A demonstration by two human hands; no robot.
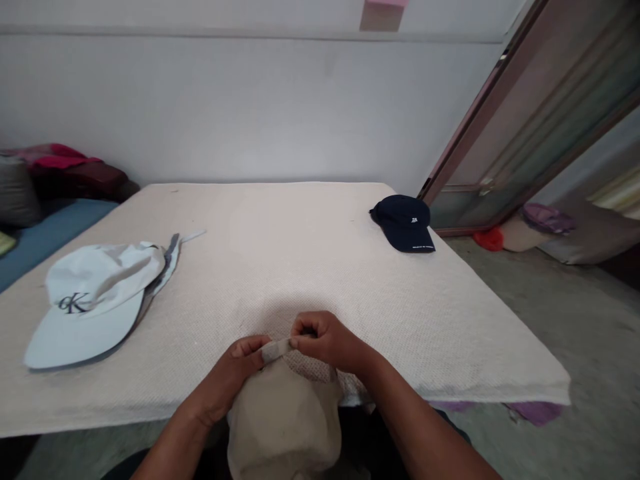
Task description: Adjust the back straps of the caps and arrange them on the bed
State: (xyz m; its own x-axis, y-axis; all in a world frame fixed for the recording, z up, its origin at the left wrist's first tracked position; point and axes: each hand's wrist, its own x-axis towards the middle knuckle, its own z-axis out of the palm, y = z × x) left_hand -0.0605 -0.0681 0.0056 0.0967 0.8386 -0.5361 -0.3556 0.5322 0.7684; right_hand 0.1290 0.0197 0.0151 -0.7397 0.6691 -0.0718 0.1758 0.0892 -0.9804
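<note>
A beige cap [283,417] is at the table's near edge, its strap side turned toward the table. My left hand [233,370] pinches the left part of the cap's back strap [277,349]. The strap's right part is gripped between the thumb and fingers of my right hand [330,340]. Between the two hands a short stretch of strap shows, with the cap's back opening below it. The cap's lower end runs out of the bottom of the view.
A white cap [100,287] with dark letters lies on the left of the cloth-covered table [270,247], its strap loose. A navy cap [403,220] sits near the right edge. Behind stands a pale wall [250,107]; cushions [17,193] are at far left.
</note>
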